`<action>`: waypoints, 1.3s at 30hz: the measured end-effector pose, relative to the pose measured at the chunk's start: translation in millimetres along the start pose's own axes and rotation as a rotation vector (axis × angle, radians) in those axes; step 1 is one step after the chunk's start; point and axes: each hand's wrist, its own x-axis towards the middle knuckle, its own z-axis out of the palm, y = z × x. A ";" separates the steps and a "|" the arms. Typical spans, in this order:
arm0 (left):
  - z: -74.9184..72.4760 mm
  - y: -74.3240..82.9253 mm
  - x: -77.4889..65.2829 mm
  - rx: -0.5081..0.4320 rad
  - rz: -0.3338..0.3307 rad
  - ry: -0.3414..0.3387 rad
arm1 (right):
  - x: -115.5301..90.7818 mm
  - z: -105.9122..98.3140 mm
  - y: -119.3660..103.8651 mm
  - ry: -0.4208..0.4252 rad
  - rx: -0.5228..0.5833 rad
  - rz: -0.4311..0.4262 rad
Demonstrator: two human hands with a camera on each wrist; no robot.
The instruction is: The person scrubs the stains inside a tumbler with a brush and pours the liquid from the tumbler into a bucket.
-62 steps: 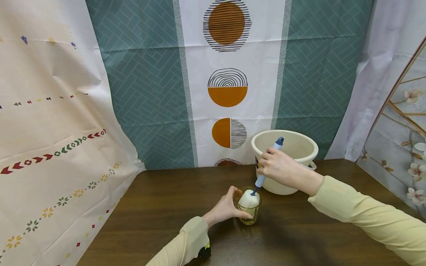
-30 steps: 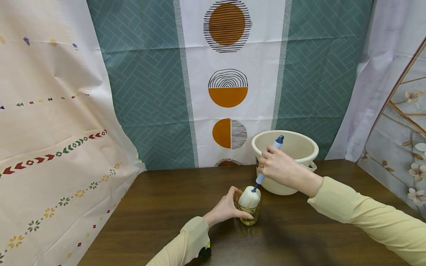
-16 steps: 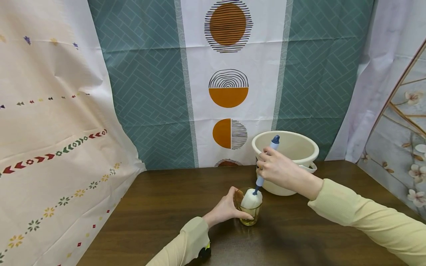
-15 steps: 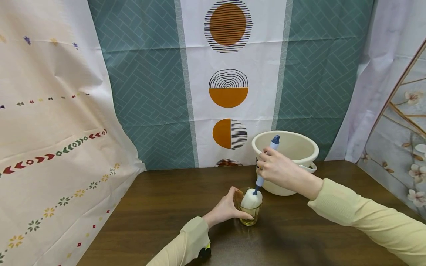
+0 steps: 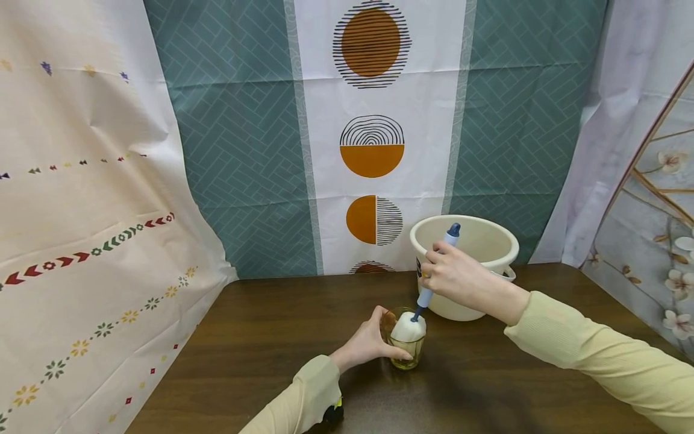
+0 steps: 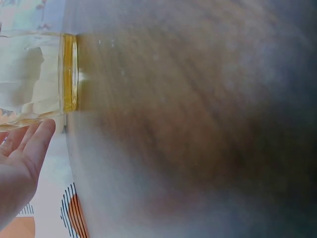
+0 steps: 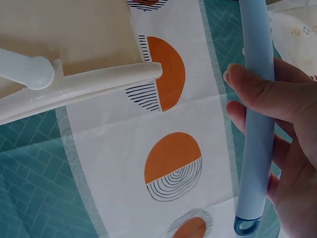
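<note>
Head view: one amber glass (image 5: 405,357) stands upright on the dark wooden bench (image 5: 244,337), with one brush (image 5: 425,298) tilted into it, its white head inside. One cream bucket (image 5: 452,308) stands just behind, near the bench's back edge, where one patterned cloth (image 5: 374,96) hangs. Bench surface stretches left and forward of the glass; a narrower strip runs right of the bucket. The left hand (image 5: 371,339) comes in low, thumb and fingers spread round the glass. The right hand (image 5: 455,274), raised in front of the bucket, grips the brush handle.

Left wrist view: the glass's thick base meets the blurred bench; fingers lie along its wall.

Right wrist view: thumb and fingers curl round the pale blue handle, its looped end beyond them. The bucket's rim and white bail are apart from the hand.
</note>
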 end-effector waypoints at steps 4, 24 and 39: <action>-0.5 3.3 -0.9 -0.001 0.002 0.000 | 0.2 0.5 -0.1 0.006 0.018 -0.003; -0.8 3.2 -1.4 -0.005 0.017 0.000 | -2.0 2.0 3.3 0.053 0.020 0.079; -1.1 2.3 -1.0 -0.002 -0.001 -0.005 | -0.4 3.4 3.4 0.059 -0.016 0.066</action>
